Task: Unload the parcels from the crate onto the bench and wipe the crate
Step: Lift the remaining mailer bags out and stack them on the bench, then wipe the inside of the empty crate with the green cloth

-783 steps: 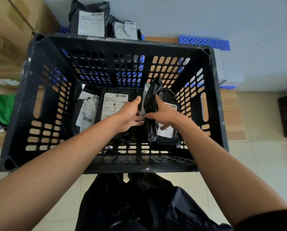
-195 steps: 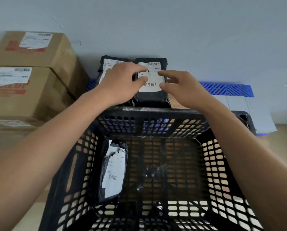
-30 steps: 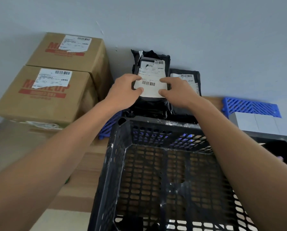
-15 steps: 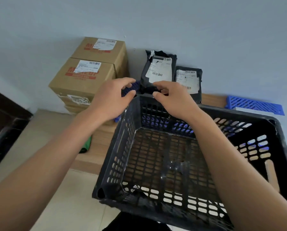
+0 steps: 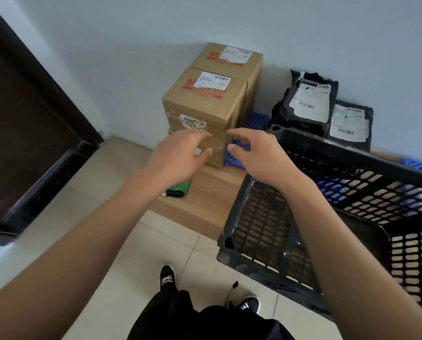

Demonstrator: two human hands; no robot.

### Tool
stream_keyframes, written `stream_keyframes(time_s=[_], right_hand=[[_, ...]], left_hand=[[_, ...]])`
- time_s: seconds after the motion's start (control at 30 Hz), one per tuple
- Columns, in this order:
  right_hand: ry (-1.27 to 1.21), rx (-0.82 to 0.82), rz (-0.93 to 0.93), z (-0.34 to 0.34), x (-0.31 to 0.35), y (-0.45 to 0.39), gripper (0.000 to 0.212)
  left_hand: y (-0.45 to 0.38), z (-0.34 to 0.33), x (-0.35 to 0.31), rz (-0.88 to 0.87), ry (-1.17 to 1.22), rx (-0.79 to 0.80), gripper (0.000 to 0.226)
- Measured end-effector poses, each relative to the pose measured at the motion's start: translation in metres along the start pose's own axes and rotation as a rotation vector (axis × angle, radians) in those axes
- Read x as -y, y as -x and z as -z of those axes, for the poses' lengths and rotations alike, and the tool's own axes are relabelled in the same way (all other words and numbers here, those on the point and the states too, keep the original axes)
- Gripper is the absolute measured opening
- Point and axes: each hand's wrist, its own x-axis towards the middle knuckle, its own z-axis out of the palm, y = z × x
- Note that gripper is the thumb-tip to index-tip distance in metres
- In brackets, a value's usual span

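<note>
The black slotted crate (image 5: 332, 209) stands on the wooden bench (image 5: 205, 200) at the right, with no parcels visible inside it. Behind the crate, two black parcels (image 5: 310, 106) with white labels lean against the wall. A green cloth (image 5: 179, 188) lies on the bench's left end, partly hidden by my left wrist. My left hand (image 5: 178, 158) hovers above that cloth with loosely curled fingers and holds nothing. My right hand (image 5: 256, 153) floats beside the crate's left corner, fingers loosely curved, also holding nothing.
Stacked cardboard boxes (image 5: 205, 111) sit on the bench against the wall, left of the parcels. A blue plastic grid (image 5: 251, 123) lies under them. A dark door (image 5: 26, 119) fills the left side. My shoes (image 5: 167, 278) stand on the tiled floor.
Both hands have left the parcels and swung left, away from the crate's far rim toward the bench's left end. The view has turned left, bringing the door and green cloth into sight.
</note>
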Motion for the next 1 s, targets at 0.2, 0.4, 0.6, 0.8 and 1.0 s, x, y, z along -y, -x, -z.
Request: stream_keyframes(time_s=[0.2, 0.4, 0.6, 0.8, 1.0], right_hand=[[0.089, 0.024, 0.001, -0.067, 0.054, -0.033, 0.045], [0.208, 0.080, -0.121, -0.152, 0.077, -0.064, 0.048], [0.195, 0.197, -0.368, -0.230, 0.052, -0.069, 0.047], [0.174, 0.201, -0.485, -0.280, 0.018, -0.079, 0.052], [0.193, 0.200, -0.459, -0.337, -0.005, -0.108, 0.068]], left_hand=[[0.013, 0.003, 0.090, 0.032, 0.007, 0.035, 0.040], [0.021, -0.012, 0.184, 0.048, 0.088, 0.122, 0.039], [0.030, -0.047, 0.239, 0.102, 0.155, 0.292, 0.038], [0.038, -0.080, 0.267, 0.160, 0.188, 0.451, 0.032], [0.052, -0.106, 0.289, 0.186, 0.188, 0.509, 0.039]])
